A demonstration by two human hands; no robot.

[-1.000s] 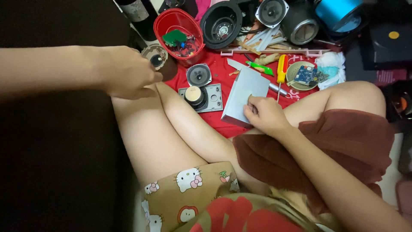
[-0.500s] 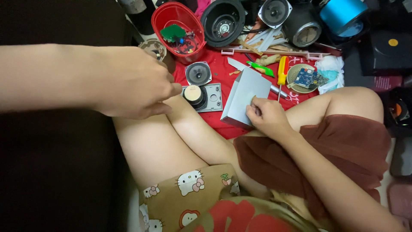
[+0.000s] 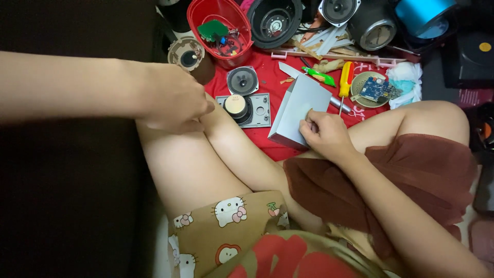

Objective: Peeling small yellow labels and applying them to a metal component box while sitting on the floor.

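Grey panel [image 3: 298, 110], a flat folded piece of light plastic or card, stands tilted on the red cloth [image 3: 267, 149] right at the right hand's [image 3: 327, 135] fingertips, its lower edge resting by the person's shin. That right hand is curled over the panel's right edge, thumb and fingers pinched closed on it, knuckles up. Beyond those fingers, further out on the cloth, sits a big black speaker cone [image 3: 275, 21], and to its left a red oval tub [image 3: 218, 23] with a green circuit board and small bits inside. Left of the right fingers, just beside the panel, lies a grey square speaker plate [image 3: 249, 109] with a black magnet and a pale cap on top, and above it a small round speaker [image 3: 242, 81]. Now the left hand [image 3: 172, 100]: it hovers over the left knee, fingers folded in toward the palm, nearly closed; whether anything is inside them I cannot tell, the grip is turned away. Just past its fingertips is a small round clear-rimmed part [image 3: 188, 54] at the cloth's edge. To the right of the right fingers, close by, a yellow-handled screwdriver [image 3: 346, 80] lies upright in the view, a green-handled tool [image 3: 320, 76] beside it, and a round pale dish holding a blue circuit board [image 3: 378, 88] further right.
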